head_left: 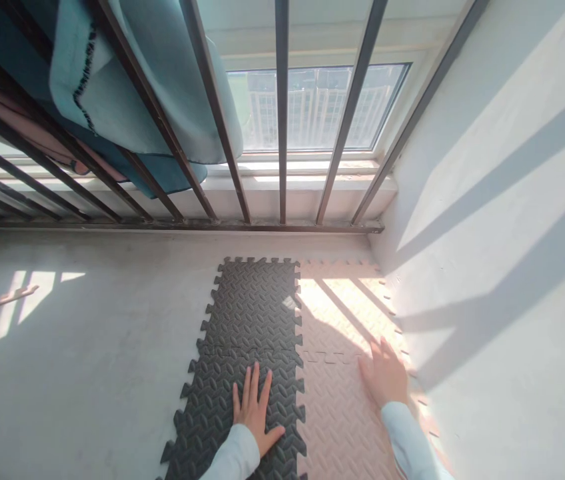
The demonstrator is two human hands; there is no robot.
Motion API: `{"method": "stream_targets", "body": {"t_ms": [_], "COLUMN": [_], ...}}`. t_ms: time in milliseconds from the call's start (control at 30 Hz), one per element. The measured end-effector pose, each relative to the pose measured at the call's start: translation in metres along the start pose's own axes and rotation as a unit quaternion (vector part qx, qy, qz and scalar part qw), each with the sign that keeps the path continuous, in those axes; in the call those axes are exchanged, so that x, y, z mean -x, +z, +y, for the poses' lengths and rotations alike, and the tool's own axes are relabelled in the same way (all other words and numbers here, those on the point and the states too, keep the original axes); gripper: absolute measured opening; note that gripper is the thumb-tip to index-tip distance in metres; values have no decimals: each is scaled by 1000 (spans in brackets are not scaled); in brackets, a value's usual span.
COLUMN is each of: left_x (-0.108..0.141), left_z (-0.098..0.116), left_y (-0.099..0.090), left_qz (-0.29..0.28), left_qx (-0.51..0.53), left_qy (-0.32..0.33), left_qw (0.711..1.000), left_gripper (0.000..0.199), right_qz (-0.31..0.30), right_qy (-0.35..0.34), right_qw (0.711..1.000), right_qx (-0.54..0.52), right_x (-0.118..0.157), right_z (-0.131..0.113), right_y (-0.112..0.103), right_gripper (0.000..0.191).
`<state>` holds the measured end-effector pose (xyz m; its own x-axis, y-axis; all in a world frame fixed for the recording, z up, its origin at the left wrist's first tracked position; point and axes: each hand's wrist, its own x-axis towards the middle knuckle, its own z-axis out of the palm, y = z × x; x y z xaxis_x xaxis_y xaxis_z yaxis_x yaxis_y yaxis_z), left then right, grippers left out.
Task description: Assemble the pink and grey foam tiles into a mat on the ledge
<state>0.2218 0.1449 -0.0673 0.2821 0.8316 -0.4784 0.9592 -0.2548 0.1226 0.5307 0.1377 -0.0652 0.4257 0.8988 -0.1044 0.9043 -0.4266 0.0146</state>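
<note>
My left hand (255, 413) lies flat with spread fingers on the nearer dark grey foam puzzle mat (217, 407). A second dark grey foam mat (257, 303) joins it at the far side. My right hand (387, 377) presses on the pink foam mats, close to their right edge and the cross seam; its thumb stands apart and its fingertips are slightly bent. The nearer pink mat (335, 413) meets the farther pink mat (330, 313) at that seam. Along the middle, the grey and pink columns lie edge to edge. Neither hand holds anything visible.
Dark metal railing bars (282, 120) rise beyond the mats, before a window (307, 107). Light blue cloth (162, 87) hangs behind the bars. A white wall (512, 287) stands close on the right. A thin stick (0, 302) lies on the pale floor (87, 380) at left.
</note>
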Motion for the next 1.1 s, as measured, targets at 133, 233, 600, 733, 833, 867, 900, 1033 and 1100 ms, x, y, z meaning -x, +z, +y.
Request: {"method": "stream_targets", "body": {"t_ms": [133, 233, 600, 733, 833, 867, 900, 1033, 1100], "left_x": [16, -5, -44, -41, -24, -17, -10, 6, 6], "left_z": [23, 37, 56, 49, 39, 35, 31, 23, 23], "left_y": [17, 3, -39, -40, -33, -30, -27, -20, -21], "left_qz": [-15, -27, -49, -71, -75, -70, -65, -71, -77], "left_qx": [11, 25, -25, -46, -44, -42, -39, -41, -44], "left_qy": [58, 94, 151, 178, 153, 126, 94, 36, 34], "left_qw": [998, 995, 987, 980, 984, 989, 993, 996, 995], "left_gripper": [84, 86, 97, 98, 102, 106, 109, 116, 116], "right_qz": [-24, -70, -156, -177, -178, -182, -186, -203, -208], "right_qy": [-140, -192, -128, -132, -108, -104, -103, -102, -105], "right_qw": [989, 977, 978, 974, 977, 977, 976, 973, 972], "right_qx": [-44, -58, -53, -53, -46, -45, -44, -32, -24], "right_x": [43, 63, 61, 62, 63, 63, 62, 58, 54], "right_z": [-37, -66, -93, -87, -79, -76, -75, -74, -75], "right_y": [9, 10, -12, -15, -17, -18, -18, -21, -24], "right_gripper": [53, 55, 63, 67, 66, 65, 65, 64, 62]}}
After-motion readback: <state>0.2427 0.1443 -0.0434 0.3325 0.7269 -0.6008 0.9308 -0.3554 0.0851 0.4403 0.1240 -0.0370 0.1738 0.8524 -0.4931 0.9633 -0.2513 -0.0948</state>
